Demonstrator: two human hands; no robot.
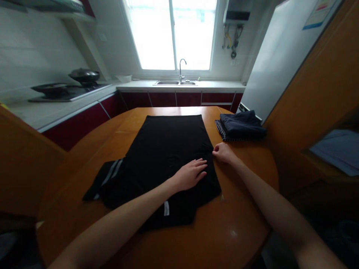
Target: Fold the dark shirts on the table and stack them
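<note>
A black T-shirt (171, 142) lies spread on the wooden table (244, 209), its hem toward the window. One sleeve with grey stripes sticks out at the left, and a small white label shows near the collar end. My left hand (190, 174) rests flat on the shirt right of its middle, fingers stretched out. At the shirt's right edge my right hand (223, 152) is closed, thumb and fingertips pinching the fabric there. The right sleeve is not seen sticking out; that side ends in a straight edge.
A stack of folded dark clothes (241, 125) sits at the table's far right. Beyond the table are a counter with a sink (175, 83) and, at left, a stove with a lidded wok (84, 76). A fridge (276, 63) stands behind the stack.
</note>
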